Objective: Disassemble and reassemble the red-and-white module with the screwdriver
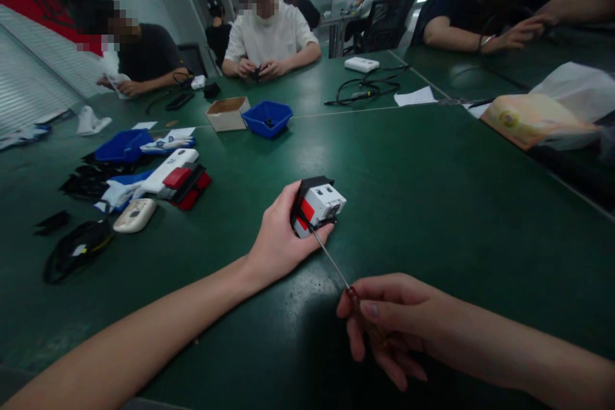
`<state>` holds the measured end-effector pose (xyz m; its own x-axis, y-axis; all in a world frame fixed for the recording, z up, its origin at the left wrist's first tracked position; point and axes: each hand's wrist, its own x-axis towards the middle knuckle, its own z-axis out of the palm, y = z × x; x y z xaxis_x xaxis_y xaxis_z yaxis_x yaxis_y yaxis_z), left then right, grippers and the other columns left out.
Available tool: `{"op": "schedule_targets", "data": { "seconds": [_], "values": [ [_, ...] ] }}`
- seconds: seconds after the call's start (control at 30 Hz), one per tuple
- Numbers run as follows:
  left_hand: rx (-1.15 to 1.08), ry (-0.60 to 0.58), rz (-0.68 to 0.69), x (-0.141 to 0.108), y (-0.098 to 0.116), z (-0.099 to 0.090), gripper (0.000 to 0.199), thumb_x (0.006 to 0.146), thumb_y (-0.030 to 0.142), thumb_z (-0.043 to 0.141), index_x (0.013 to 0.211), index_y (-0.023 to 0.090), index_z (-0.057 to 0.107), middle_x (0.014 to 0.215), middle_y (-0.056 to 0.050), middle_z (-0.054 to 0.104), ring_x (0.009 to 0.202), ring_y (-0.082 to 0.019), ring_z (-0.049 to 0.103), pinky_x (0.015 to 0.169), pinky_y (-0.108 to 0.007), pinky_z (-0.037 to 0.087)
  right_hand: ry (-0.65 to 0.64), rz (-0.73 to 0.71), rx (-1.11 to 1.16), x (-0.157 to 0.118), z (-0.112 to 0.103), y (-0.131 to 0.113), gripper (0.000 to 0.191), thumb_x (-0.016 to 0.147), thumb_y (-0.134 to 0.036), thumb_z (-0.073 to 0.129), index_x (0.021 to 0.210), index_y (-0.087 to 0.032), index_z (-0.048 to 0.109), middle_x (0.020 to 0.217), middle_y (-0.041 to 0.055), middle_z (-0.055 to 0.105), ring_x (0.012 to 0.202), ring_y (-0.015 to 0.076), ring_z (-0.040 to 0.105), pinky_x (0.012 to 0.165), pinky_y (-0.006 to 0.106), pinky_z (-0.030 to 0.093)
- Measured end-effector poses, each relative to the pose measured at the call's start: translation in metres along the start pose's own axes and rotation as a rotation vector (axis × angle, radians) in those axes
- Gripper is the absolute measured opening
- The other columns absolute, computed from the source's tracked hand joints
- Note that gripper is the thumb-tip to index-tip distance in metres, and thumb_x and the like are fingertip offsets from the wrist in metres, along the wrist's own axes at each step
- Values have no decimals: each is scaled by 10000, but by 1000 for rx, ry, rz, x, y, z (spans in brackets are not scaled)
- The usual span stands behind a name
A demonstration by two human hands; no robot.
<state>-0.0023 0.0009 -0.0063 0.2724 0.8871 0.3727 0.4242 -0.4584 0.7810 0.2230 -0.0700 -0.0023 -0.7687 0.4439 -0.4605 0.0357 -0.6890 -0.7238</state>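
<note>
My left hand (276,237): one, part-curled, clamped around a white, red and black device (323,204) just above or on the green table (432,173), I cannot tell which. My right hand (403,314): one, apart from the left, thumb and forefinger pinched on a screwdriver (342,276), other fingers loosely spread, tip at the device's near edge. Beyond: one blue tray (268,120) beside a box (225,117).

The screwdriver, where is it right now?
In the head view, the screwdriver is just right of centre in the lower half, held in the right hand and pointing up-left to the white-and-red block in the left hand.
</note>
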Motion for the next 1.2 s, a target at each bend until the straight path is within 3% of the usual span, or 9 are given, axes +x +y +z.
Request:
{"op": "schedule_targets", "data": {
  "seconds": [0.13, 0.3, 0.5, 0.63, 0.83, 1.07, 1.2],
  "values": [
    [5, -11, -44, 1, 3, -1, 600, 810, 328, 816, 1313, 170, 531, 1207, -125, 727, 1042, -270, 720, 966, -436, 577, 31, -8, -27, 0, -2, -2, 505, 920, -596, 706, 1155, -174, 558, 878, 38, 727, 495, 50, 548, 426, 176, 301],
    [1, -1, -53, 1, 3, -1, 615, 807, 338, 819, 1330, 176, 538, 1161, -106, 736, 973, -257, 722, 910, -415, 580, 84, -17, 1, 1, -5, -4, 514, 832, -554, 821, 967, -216, 457, 749, -14, 713, 413, 29, 438, 374, 171, 203],
    [9, -2, -29, 1, 1, -1, 618, 807, 334, 827, 1331, 181, 537, 1157, -94, 736, 958, -240, 719, 888, -388, 582, 82, -1, -10, -4, 0, -11, 489, 888, -631, 725, 952, -184, 539, 808, -3, 696, 438, 19, 454, 363, 160, 193],
    [29, -1, -12, 1, 1, -1, 644, 796, 347, 836, 1338, 179, 531, 1178, -104, 730, 1005, -250, 712, 934, -404, 580, 96, 1, -64, -6, 3, -14, 484, 897, -631, 705, 930, -167, 573, 789, -7, 676, 425, 17, 447, 358, 164, 228],
    [36, -2, -13, 2, 4, -1, 623, 799, 341, 828, 1325, 180, 536, 1170, -94, 726, 986, -234, 710, 921, -388, 584, 117, 10, -86, -2, -1, -12, 560, 751, -561, 885, 985, -188, 539, 737, -35, 690, 402, 29, 460, 356, 165, 251],
    [85, 11, -41, 4, 6, -2, 614, 797, 380, 810, 1310, 181, 538, 1145, -88, 739, 941, -238, 719, 847, -375, 594, 36, -31, -101, -3, -2, -12, 538, 858, -648, 755, 1013, -143, 653, 923, 31, 713, 564, 48, 589, 493, 189, 422],
    [69, 20, -55, 5, 7, -2, 615, 797, 404, 809, 1303, 187, 536, 1180, -91, 740, 981, -248, 730, 897, -391, 605, 72, -20, -99, 0, -2, -11, 640, 735, -648, 867, 1052, -164, 594, 823, -1, 721, 533, 60, 567, 487, 199, 419]
  ]
}}
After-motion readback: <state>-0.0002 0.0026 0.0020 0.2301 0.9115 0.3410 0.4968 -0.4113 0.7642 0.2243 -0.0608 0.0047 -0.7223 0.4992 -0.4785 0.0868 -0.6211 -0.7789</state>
